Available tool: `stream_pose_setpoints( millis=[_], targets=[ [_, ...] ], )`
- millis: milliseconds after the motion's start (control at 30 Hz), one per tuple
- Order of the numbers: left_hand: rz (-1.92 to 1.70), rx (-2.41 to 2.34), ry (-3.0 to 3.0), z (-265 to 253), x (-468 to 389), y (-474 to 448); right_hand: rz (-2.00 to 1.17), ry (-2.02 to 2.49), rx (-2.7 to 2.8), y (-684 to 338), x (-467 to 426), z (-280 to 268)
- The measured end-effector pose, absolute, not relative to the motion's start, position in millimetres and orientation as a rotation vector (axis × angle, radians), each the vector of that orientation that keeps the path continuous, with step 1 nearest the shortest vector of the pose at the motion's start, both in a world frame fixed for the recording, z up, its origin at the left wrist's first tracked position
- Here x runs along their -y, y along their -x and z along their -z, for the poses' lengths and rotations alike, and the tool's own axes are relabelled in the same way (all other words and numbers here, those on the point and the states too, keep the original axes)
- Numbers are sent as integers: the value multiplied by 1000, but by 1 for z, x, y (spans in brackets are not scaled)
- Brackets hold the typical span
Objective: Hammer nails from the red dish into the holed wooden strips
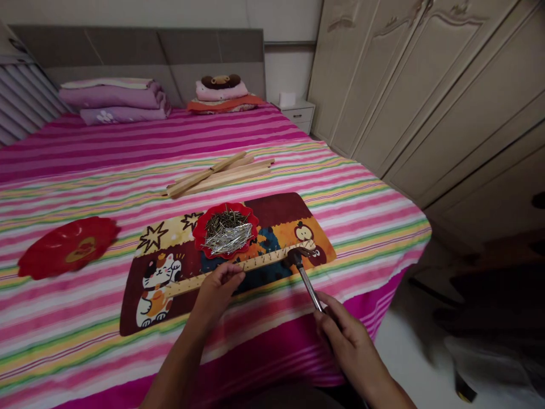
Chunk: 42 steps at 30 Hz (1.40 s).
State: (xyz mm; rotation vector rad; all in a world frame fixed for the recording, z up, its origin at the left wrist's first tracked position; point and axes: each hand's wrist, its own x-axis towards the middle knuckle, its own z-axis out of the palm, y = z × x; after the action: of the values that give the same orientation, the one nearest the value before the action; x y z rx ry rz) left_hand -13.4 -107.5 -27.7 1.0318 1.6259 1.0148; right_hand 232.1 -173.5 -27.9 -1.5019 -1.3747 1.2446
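My right hand (347,335) grips the handle of a hammer (310,289) with a dark head and a shiny metal shaft. The hammer's head is over the right part of a long, narrow wooden strip (189,285), from which a row of nails stands up. Over the strip's middle, my left hand (221,284) has its thumb and fingers pinched together; whatever is between them is hidden. A red scalloped dish (198,238) full of loose nails (230,236) stands just behind the strip. Beneath both lies a patterned mat (276,207) with a cartoon cat.
Several wooden strips (221,176) lie piled behind the mat on the striped bed (361,199). To the left is a red scalloped plate (63,244). Folded bedding (114,99) sits by the headboard (128,48). Wardrobe doors (404,74) line the right side.
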Motion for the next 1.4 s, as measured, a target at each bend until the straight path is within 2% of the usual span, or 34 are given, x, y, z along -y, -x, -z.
stream_pose_setpoints(
  millis=[667, 1400],
  targets=[
    [-1245, -1873, -987, 60, 104, -15, -1268, 1485, 1356, -232, 173, 29],
    [-1245, -1976, -1136, 77, 106, -14, -1319, 1427, 1441, -220, 177, 25]
  ],
)
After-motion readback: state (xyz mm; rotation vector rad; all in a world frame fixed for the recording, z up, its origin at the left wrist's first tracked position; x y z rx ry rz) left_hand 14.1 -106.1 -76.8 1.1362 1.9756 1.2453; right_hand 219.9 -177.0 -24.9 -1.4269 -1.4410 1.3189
